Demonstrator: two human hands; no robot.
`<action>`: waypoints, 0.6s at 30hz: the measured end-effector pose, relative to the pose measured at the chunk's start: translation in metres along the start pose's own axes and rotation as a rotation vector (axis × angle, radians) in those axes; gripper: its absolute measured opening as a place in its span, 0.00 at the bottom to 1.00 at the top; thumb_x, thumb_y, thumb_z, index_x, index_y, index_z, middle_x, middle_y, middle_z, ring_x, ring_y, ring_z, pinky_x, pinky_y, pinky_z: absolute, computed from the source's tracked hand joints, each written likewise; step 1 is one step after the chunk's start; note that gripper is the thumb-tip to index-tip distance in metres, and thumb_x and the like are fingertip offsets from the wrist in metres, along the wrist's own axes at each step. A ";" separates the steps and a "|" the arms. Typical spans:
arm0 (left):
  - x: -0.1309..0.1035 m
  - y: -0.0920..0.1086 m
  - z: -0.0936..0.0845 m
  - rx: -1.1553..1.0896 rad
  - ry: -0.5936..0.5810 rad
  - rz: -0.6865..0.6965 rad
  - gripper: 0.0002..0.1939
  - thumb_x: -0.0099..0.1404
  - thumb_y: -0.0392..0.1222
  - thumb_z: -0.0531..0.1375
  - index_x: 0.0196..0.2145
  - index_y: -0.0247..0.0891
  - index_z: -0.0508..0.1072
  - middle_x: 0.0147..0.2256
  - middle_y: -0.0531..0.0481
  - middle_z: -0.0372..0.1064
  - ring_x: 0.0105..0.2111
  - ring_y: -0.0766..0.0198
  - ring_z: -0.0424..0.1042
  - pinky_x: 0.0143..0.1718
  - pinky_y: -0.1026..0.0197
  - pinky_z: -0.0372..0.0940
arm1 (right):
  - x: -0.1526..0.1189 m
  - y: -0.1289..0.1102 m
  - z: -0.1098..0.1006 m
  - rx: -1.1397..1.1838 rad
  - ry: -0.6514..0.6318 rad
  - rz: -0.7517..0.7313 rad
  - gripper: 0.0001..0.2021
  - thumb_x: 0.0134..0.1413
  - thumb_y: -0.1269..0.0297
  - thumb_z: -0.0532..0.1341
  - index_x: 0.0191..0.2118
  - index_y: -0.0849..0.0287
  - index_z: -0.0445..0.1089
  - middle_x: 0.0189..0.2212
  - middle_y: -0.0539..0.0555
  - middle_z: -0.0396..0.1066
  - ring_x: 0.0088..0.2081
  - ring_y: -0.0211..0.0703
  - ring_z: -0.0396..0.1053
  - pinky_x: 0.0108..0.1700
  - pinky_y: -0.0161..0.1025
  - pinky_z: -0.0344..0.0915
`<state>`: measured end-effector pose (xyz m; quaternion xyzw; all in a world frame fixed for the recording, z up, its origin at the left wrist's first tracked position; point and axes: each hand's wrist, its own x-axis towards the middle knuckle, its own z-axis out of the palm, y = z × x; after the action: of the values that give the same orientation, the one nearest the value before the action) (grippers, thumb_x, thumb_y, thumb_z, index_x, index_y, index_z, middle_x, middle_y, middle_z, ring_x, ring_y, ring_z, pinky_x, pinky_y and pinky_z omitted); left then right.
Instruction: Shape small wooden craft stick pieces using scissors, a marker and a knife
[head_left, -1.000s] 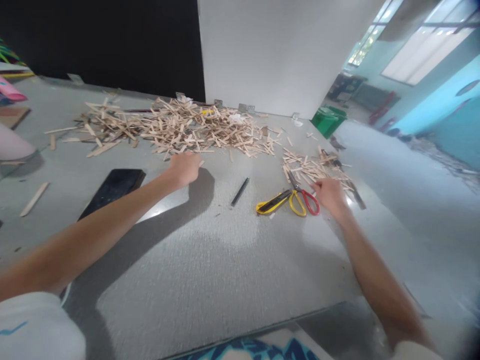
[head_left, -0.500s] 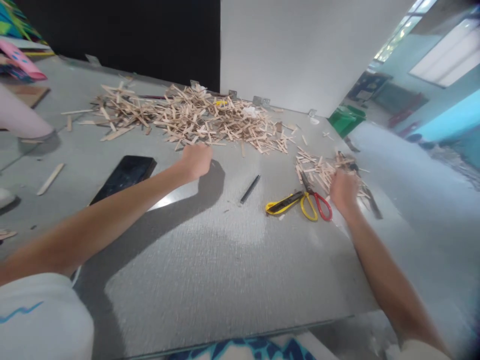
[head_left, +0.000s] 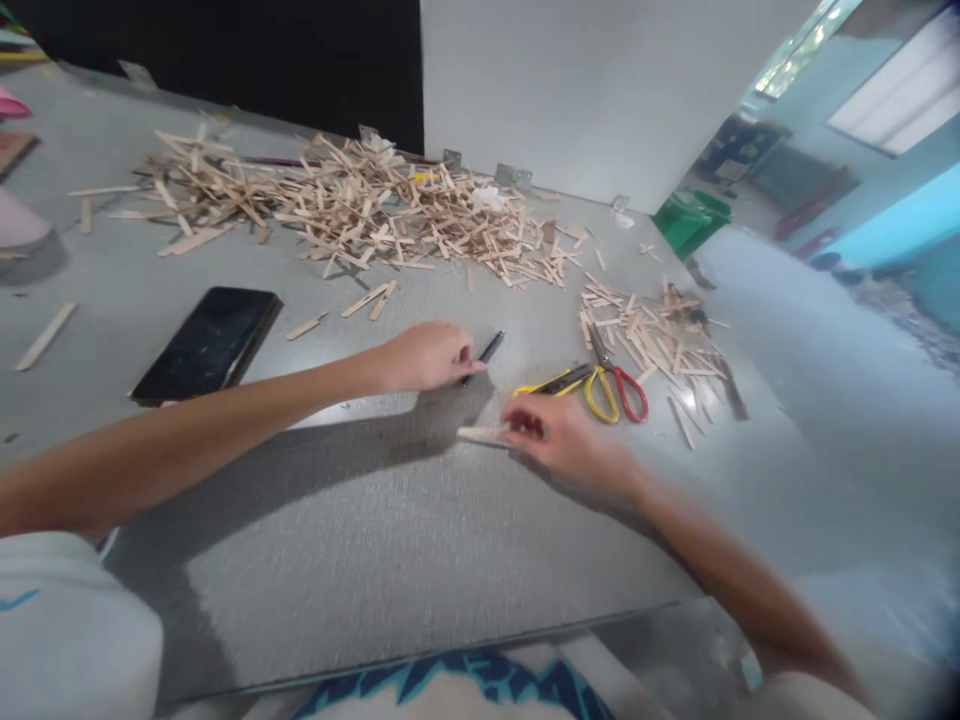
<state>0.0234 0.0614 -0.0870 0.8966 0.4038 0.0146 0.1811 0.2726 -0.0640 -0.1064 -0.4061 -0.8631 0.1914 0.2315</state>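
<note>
My left hand [head_left: 431, 355] is at the dark pen [head_left: 491, 347], its thumb and fingers closed around the pen's lower end. The pen still lies on the table. Just to the right, my right hand [head_left: 551, 430] pinches a flat wooden craft stick [head_left: 482, 436] that points left, low over the tabletop. Behind my right hand lie a yellow box cutter [head_left: 562, 380] and scissors [head_left: 609, 385] with one yellow and one red handle loop. The right hand partly hides the cutter.
A large heap of wooden sticks [head_left: 360, 210] runs along the back by the panel. A smaller pile [head_left: 637, 325] lies at the right edge. A phone [head_left: 206, 345] rests on the left, with a few loose stick pieces [head_left: 367, 300] beside it. A green bin [head_left: 690, 222] stands beyond the table.
My left hand has moved right from the big heap to the pen, leaving stick pieces near the heap. My right hand has come left from the small pile with a craft stick.
</note>
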 end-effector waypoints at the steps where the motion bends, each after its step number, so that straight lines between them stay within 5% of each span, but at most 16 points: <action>1: -0.001 0.005 0.006 0.011 0.008 -0.007 0.21 0.77 0.57 0.59 0.38 0.38 0.82 0.33 0.44 0.80 0.33 0.55 0.76 0.35 0.57 0.60 | -0.001 -0.005 0.011 -0.067 -0.032 -0.076 0.08 0.76 0.64 0.64 0.41 0.57 0.77 0.34 0.52 0.77 0.33 0.42 0.72 0.37 0.39 0.68; 7: -0.007 0.014 0.022 0.149 0.071 -0.023 0.13 0.79 0.45 0.57 0.44 0.35 0.79 0.36 0.39 0.79 0.37 0.49 0.78 0.34 0.56 0.58 | -0.003 0.003 0.027 -0.299 0.021 -0.211 0.16 0.81 0.64 0.56 0.40 0.60 0.77 0.37 0.58 0.77 0.37 0.45 0.74 0.40 0.40 0.68; 14: -0.029 0.040 0.004 -0.019 0.034 0.053 0.11 0.80 0.41 0.56 0.40 0.38 0.75 0.29 0.49 0.76 0.30 0.58 0.74 0.33 0.58 0.57 | -0.002 0.011 0.017 -0.471 0.290 0.124 0.17 0.80 0.68 0.55 0.67 0.60 0.69 0.42 0.59 0.81 0.37 0.48 0.78 0.32 0.40 0.64; 18: -0.049 0.064 0.009 -0.210 0.066 0.122 0.10 0.80 0.43 0.59 0.39 0.38 0.75 0.27 0.53 0.74 0.26 0.62 0.70 0.31 0.59 0.57 | -0.002 0.012 0.011 -0.639 0.318 0.130 0.12 0.81 0.67 0.54 0.56 0.59 0.75 0.40 0.59 0.78 0.35 0.46 0.76 0.29 0.39 0.59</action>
<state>0.0379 -0.0163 -0.0675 0.8948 0.3503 0.0970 0.2594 0.2745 -0.0595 -0.1226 -0.5368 -0.8048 -0.1391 0.2118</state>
